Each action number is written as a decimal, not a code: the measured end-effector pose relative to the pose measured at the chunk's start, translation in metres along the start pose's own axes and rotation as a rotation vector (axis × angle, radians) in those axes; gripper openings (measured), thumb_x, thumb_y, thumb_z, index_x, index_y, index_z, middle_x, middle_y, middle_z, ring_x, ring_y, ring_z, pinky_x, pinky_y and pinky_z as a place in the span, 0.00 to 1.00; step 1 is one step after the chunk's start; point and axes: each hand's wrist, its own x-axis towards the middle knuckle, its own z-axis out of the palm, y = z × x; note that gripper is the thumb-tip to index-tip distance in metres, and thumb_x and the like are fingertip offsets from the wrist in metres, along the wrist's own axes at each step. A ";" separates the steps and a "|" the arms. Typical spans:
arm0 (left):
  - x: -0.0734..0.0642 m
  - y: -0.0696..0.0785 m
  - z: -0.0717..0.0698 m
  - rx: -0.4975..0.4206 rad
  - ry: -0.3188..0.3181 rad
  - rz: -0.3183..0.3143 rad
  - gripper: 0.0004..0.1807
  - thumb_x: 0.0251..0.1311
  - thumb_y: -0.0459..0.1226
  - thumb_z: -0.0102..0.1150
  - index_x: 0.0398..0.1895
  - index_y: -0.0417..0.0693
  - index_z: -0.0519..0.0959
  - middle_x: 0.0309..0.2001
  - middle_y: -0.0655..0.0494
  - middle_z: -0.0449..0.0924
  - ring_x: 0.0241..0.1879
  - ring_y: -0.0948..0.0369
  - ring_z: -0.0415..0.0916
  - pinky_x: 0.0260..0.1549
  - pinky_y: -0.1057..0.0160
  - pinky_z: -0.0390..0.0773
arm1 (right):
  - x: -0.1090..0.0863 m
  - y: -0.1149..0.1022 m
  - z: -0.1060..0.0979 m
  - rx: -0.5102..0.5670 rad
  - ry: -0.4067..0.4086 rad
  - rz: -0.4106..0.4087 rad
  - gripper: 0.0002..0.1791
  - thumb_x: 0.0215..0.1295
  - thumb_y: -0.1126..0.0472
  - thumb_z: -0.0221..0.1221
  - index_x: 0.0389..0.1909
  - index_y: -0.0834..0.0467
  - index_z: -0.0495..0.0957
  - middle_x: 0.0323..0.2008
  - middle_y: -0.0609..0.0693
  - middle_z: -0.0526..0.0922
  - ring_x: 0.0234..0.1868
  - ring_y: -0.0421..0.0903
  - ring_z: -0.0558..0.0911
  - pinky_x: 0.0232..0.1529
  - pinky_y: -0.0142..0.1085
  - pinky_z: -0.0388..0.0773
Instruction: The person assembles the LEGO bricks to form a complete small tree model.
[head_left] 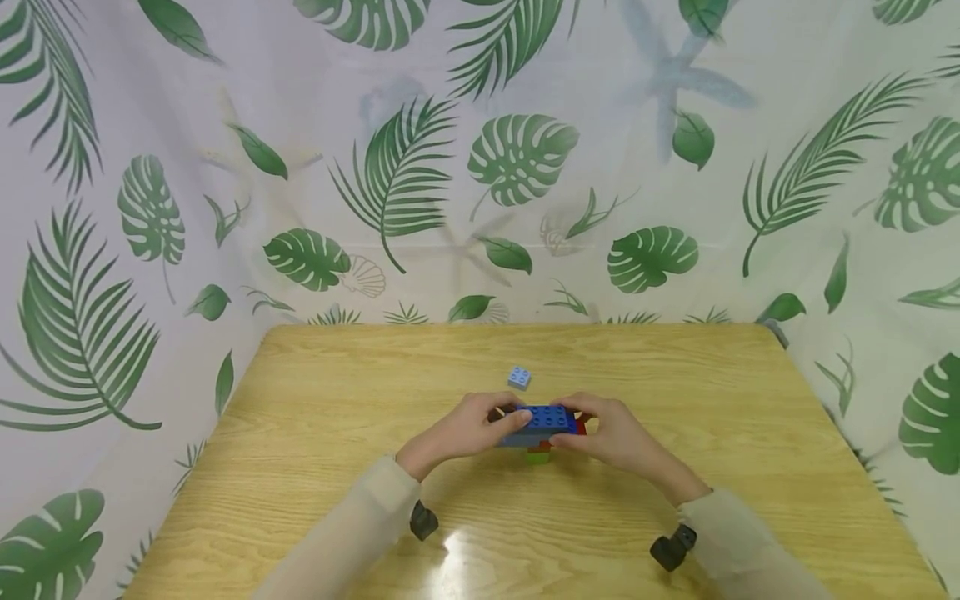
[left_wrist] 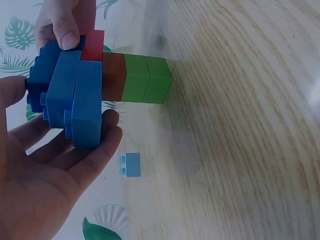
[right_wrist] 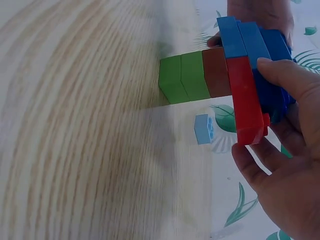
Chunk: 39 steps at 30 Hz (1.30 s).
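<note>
A stack of toy building bricks stands upright on the table between both hands. Two green bricks [left_wrist: 147, 79] form its foot, with a brown brick [left_wrist: 114, 80] above them. Over that, a red brick [right_wrist: 245, 97] and a lighter blue brick [left_wrist: 87, 105] lie side by side, and more blue bricks lie on top, the uppermost a dark blue brick [head_left: 547, 416]. My left hand [head_left: 468, 427] grips the left end of the blue layers, thumb on top. My right hand [head_left: 617, 435] holds the right end, thumb on the near side; its other fingers are partly hidden behind the stack.
A small light blue brick [head_left: 519, 378] sits on the wooden table [head_left: 360, 367] just behind the stack. A leaf-patterned cloth [head_left: 570, 275] hangs along the table's back and sides. Dark wrist cameras [head_left: 423, 521] show below both sleeves.
</note>
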 end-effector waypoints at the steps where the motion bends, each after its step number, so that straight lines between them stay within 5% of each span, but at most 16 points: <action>1: 0.000 0.000 -0.001 0.000 -0.001 0.007 0.23 0.81 0.52 0.49 0.62 0.48 0.82 0.51 0.49 0.86 0.37 0.65 0.79 0.37 0.67 0.80 | 0.000 0.001 0.000 0.007 -0.003 0.014 0.24 0.67 0.56 0.72 0.61 0.60 0.83 0.55 0.55 0.87 0.47 0.43 0.83 0.48 0.40 0.84; 6: 0.004 -0.003 -0.005 -0.035 0.020 0.019 0.25 0.82 0.54 0.46 0.60 0.48 0.84 0.50 0.50 0.87 0.41 0.62 0.81 0.42 0.63 0.80 | 0.000 0.001 0.000 0.035 -0.020 0.065 0.25 0.66 0.54 0.73 0.62 0.59 0.83 0.53 0.53 0.87 0.47 0.47 0.82 0.46 0.39 0.82; 12: 0.018 -0.016 -0.009 -0.114 0.124 -0.029 0.23 0.80 0.49 0.52 0.64 0.43 0.82 0.52 0.46 0.88 0.50 0.52 0.85 0.47 0.57 0.85 | 0.001 0.001 -0.001 0.012 -0.032 0.064 0.25 0.67 0.54 0.72 0.61 0.60 0.82 0.54 0.54 0.87 0.47 0.49 0.82 0.46 0.39 0.82; 19: 0.037 -0.038 -0.007 -0.047 0.236 -0.082 0.24 0.74 0.43 0.64 0.67 0.43 0.79 0.51 0.47 0.87 0.49 0.54 0.83 0.49 0.56 0.84 | 0.002 0.000 -0.004 0.002 -0.048 0.073 0.25 0.68 0.53 0.71 0.61 0.60 0.82 0.55 0.54 0.87 0.48 0.47 0.81 0.47 0.40 0.82; 30: 0.058 -0.061 0.001 -0.056 0.270 -0.178 0.31 0.69 0.40 0.69 0.73 0.43 0.74 0.59 0.41 0.81 0.55 0.49 0.80 0.57 0.50 0.82 | 0.003 0.001 -0.004 0.000 -0.074 0.080 0.25 0.68 0.52 0.71 0.62 0.59 0.82 0.54 0.54 0.86 0.48 0.46 0.81 0.47 0.40 0.81; 39: 0.067 -0.062 0.007 -0.004 0.260 -0.203 0.33 0.69 0.39 0.68 0.76 0.48 0.72 0.59 0.42 0.79 0.51 0.52 0.76 0.53 0.50 0.80 | 0.002 0.000 -0.005 -0.004 -0.070 0.073 0.26 0.68 0.53 0.71 0.62 0.60 0.82 0.54 0.54 0.86 0.49 0.47 0.81 0.48 0.46 0.83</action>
